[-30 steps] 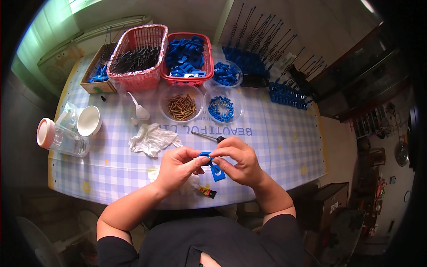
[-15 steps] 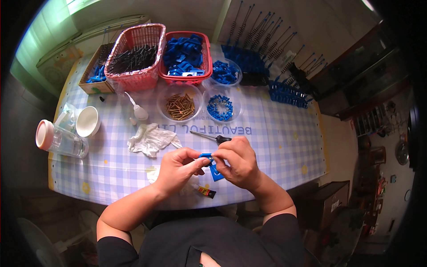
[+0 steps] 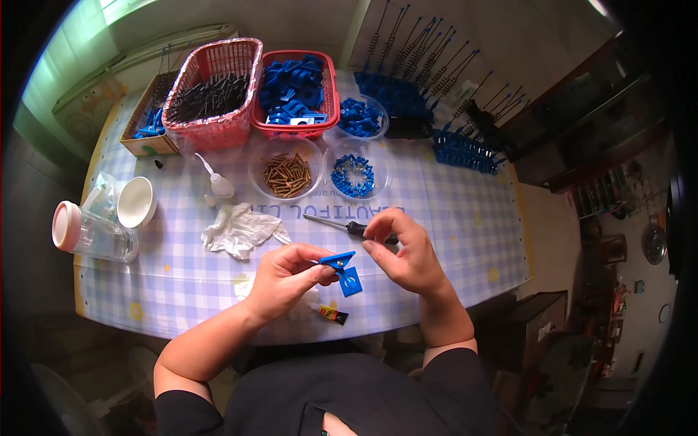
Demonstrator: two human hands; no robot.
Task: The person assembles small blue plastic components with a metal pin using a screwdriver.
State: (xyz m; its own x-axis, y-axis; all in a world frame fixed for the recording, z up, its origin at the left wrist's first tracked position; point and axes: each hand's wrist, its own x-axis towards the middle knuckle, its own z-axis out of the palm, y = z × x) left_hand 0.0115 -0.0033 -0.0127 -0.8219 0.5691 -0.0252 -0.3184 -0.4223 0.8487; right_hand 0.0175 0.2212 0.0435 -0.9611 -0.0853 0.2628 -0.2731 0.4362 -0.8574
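- Blue plastic clip piece (image 3: 342,269) sits pinched between my left hand's (image 3: 287,280) fingertips, above the checked table's (image 3: 451,218) near edge.
- My right hand (image 3: 403,251) reaches to the black-handled screwdriver (image 3: 349,227) lying on the table, fingers curled over its handle.

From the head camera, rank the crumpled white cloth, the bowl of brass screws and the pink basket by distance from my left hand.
From the left hand:
1. Crumpled white cloth, just up-left of it.
2. Bowl of brass screws, mid-table, straight beyond.
3. Pink basket, at the far edge, left.
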